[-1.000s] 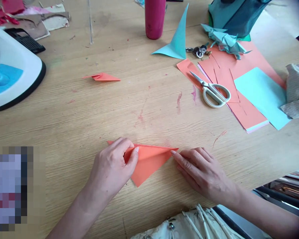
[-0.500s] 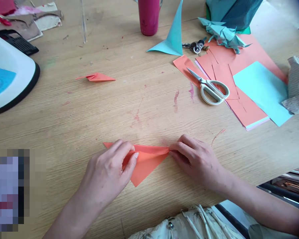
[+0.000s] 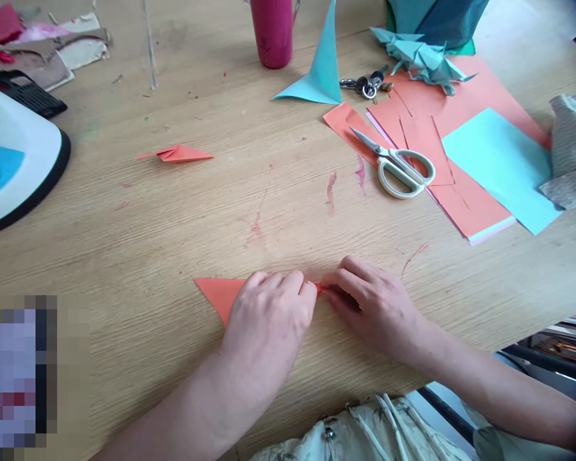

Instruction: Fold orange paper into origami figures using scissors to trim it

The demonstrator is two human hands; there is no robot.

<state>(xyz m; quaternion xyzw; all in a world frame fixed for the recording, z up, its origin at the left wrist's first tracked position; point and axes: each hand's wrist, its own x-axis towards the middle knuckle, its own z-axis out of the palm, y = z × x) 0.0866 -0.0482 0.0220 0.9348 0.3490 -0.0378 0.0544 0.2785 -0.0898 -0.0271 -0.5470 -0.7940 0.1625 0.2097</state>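
Note:
A folded sheet of orange paper [image 3: 218, 296] lies on the table in front of me, its pointed left corner showing. My left hand [image 3: 273, 307] covers its middle and right part, fingers curled and pressed together on the folded edge; the fingertips are hidden under the knuckles. At the right end, my right hand [image 3: 372, 298] pinches the narrow tip of the same paper between thumb and fingers. The two hands almost touch.
A small folded orange paper piece [image 3: 185, 153] lies farther back. White-handled scissors [image 3: 406, 171] rest on orange sheets [image 3: 484, 214] beside a light blue sheet [image 3: 502, 166]. Behind are keys [image 3: 368, 85], a blue paper cone shape [image 3: 319, 80], a blue origami figure [image 3: 425, 61] and a magenta cup [image 3: 272, 32].
My left hand has slid right along the paper's folded edge, close to my right hand, uncovering the left corner. My right hand keeps its pinch on the tip. The view has shifted slightly.

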